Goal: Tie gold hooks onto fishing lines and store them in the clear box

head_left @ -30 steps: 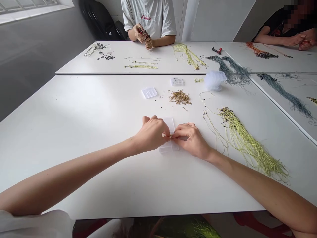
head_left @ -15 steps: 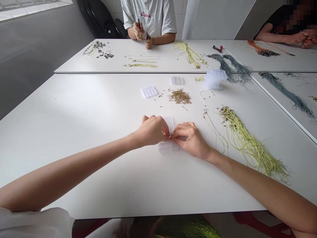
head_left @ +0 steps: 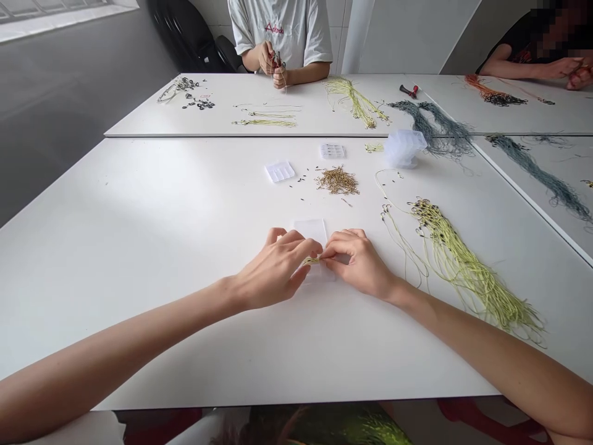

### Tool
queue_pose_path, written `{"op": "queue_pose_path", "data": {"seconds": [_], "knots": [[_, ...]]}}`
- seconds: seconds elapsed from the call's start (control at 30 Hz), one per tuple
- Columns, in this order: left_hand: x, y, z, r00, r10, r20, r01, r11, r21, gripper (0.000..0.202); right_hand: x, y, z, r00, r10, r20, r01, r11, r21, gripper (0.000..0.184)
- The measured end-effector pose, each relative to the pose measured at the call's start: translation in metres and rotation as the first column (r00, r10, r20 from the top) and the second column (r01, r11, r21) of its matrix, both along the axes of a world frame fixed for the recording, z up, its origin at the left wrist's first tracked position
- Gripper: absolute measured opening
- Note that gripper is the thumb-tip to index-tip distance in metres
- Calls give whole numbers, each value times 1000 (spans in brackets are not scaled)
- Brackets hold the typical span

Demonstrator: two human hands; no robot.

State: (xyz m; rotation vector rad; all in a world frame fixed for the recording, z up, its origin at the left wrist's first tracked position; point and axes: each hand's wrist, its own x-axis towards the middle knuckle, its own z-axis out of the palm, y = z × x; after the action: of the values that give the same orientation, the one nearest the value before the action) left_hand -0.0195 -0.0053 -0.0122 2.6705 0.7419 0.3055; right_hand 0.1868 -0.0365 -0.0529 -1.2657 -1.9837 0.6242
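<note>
A clear plastic box (head_left: 309, 228) lies with its lid folded back in front of me, partly covered by both hands. A short coil of yellow-green cord (head_left: 311, 261) shows over its near half. My right hand (head_left: 359, 262) pinches the cord's end between thumb and fingertips at the box's right side. Over the left side of the box is my left hand (head_left: 278, 266), thumb and forefinger parted around the cord, not visibly gripping it. To the right lies a big bundle of yellow-green cords (head_left: 472, 272) with dark hooks at the far end.
Beyond the box are a pile of small gold metal pieces (head_left: 338, 180), an open compartment box (head_left: 280, 172), a filled box (head_left: 332, 151) and stacked clear boxes (head_left: 404, 148). Blue-grey cords (head_left: 537, 170) lie at right. Across the table, a person (head_left: 280, 37) holds red-handled pliers (head_left: 277, 60).
My left hand has moved slightly down and left, and its thumb and forefinger have parted, baring the coiled cord. The right hand has stayed in place. Across the table, the person's hands have come closer together.
</note>
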Motion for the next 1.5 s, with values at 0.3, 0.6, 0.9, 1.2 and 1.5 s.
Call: {"op": "queue_pose_path", "data": {"seconds": [0.3, 0.6, 0.9, 1.2, 1.5], "knots": [[-7, -5, -14, 991, -126, 42, 109, 954, 280, 46, -1, 1, 0, 1000, -12, 14, 12, 1000, 9, 17], [-11, -3, -20, 976, -214, 44, 181, 905, 385, 33, 0, 0, -3, 1000, -13, 6, 13, 1000, 8, 14], [-9, -3, -19, 978, -205, 45, 175, 914, 366, 28, 0, 0, -3, 1000, -8, 11, 8, 1000, 19, 15], [-7, -4, -19, 977, -204, 70, 165, 916, 367, 27, 0, 0, -3, 1000, -4, 18, 4, 1000, 18, 15], [0, 0, -16, 960, -274, 62, 239, 912, 333, 26, 0, 0, -3, 998, 2, 57, -5, 999, 43, 16]]}}
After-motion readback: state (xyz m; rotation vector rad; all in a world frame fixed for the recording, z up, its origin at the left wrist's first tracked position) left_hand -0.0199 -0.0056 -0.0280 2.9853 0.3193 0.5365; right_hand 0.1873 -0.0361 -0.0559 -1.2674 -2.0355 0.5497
